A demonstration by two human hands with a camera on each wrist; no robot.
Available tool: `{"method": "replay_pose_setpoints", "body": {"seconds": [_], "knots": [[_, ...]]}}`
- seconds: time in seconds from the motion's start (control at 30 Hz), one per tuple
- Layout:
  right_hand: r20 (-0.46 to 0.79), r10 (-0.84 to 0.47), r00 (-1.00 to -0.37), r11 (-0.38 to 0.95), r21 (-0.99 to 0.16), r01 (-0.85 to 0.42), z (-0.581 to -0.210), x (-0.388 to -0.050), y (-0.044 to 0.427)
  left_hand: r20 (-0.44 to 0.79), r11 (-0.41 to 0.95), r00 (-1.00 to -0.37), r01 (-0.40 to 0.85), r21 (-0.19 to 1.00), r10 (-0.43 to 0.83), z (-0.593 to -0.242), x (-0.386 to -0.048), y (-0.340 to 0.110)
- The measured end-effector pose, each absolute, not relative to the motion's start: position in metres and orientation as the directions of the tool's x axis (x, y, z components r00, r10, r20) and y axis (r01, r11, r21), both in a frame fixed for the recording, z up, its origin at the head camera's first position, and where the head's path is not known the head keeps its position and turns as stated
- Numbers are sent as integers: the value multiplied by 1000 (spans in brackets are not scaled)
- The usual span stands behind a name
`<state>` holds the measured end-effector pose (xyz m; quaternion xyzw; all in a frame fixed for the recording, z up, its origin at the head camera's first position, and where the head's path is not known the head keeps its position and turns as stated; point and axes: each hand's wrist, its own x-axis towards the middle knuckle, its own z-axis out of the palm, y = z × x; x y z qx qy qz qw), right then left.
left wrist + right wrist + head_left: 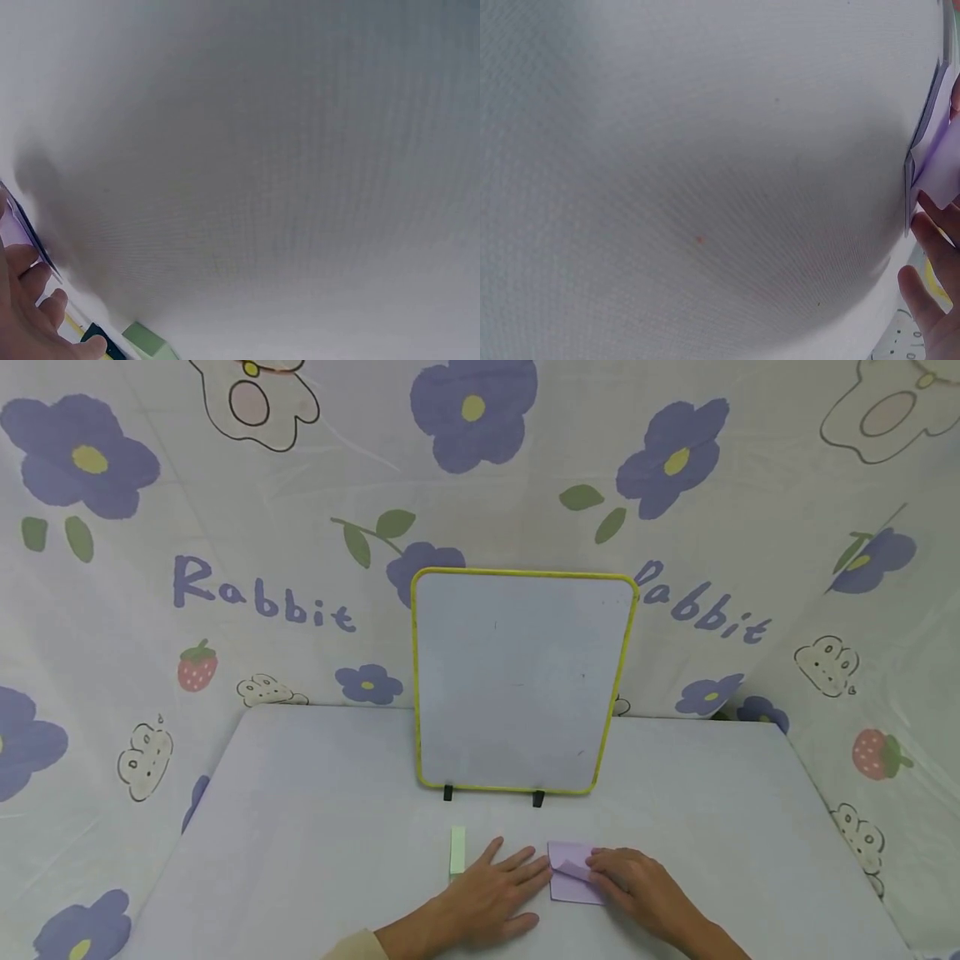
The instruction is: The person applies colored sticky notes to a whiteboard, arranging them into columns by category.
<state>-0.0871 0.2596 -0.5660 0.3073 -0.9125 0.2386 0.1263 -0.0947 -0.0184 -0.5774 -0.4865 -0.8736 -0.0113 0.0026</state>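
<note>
A purple sticky note pad (566, 892) lies on the white table in front of a small whiteboard. My right hand (641, 887) pinches the top sheet (576, 868) at its right side. That sheet is bent upward, and in the right wrist view the lifted purple sheet (939, 176) curls away from the stack. My left hand (495, 897) lies palm down with spread fingers, its fingertips at the pad's left edge. A narrow light green block (457, 850) sits just beyond the left hand, its near end partly hidden by that hand.
The whiteboard (517, 685) with a yellow frame stands upright behind the hands on black feet (538, 798). A cloth (300, 527) printed with flowers and rabbits hangs behind and along the sides of the white table (315, 827).
</note>
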Motion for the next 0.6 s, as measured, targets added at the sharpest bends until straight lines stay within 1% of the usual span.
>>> {"method": "replay_pose_setpoints", "body": {"seconds": [0.13, 0.37, 0.6], "knots": [[350, -497, -794, 714, -356, -604, -565, -88, 259, 13, 526, -527, 850, 27, 850, -577, -95, -18], [257, -476, -841, 752, -377, -541, -563, -89, 258, 13, 523, -523, 852, 27, 852, -573, -95, -17], [193, -446, -874, 779, -397, -486, -563, -89, 256, 30, 496, -496, 868, 7, 868, -572, -95, -16]]}}
